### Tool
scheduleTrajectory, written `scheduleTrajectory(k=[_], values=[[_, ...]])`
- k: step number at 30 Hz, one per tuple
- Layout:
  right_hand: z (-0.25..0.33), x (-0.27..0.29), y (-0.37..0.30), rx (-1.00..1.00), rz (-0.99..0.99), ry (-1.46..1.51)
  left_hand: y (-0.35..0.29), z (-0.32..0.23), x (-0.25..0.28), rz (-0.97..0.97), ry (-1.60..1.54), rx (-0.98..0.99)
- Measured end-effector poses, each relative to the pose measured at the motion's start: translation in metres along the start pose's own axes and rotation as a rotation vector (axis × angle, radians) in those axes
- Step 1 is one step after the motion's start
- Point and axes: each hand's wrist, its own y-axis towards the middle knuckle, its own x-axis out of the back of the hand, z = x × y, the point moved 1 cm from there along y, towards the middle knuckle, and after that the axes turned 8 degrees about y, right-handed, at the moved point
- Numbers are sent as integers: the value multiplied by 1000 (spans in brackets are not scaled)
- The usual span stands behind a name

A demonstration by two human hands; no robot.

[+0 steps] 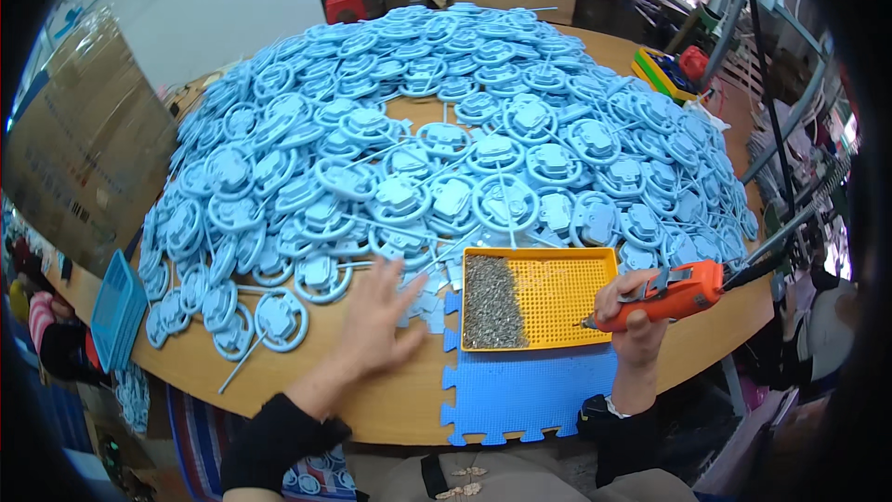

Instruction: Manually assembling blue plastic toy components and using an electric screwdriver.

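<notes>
My right hand (634, 316) is closed round an orange power screwdriver (683, 296), its tip pointing left over a yellow perforated tray (567, 344). Small metal screws (492, 302) fill the tray's left part. My left hand (373, 321), slightly blurred, is open with fingers spread. It reaches toward light-blue ring-shaped plastic parts (502, 204), which have blocky centres and some thin rods. Several small flat light-blue pieces (426, 309) lie just right of its fingers. Whether the fingertips touch any part, I cannot tell.
A blue foam mat (530, 390) lies under the tray at the table's near edge. To the left stand a cardboard box (88, 144) and a blue basket (116, 311). A yellow-and-green bin (660, 74) is at the far right, beside metal bars (790, 125).
</notes>
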Motion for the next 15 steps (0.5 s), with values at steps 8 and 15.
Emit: scheduleTrajectory(k=[8, 15], values=[[9, 8, 1, 54, 52, 16, 87, 27, -52, 275, 180, -94], [13, 19, 8, 52, 70, 12, 182, 39, -59, 303, 238, 129]])
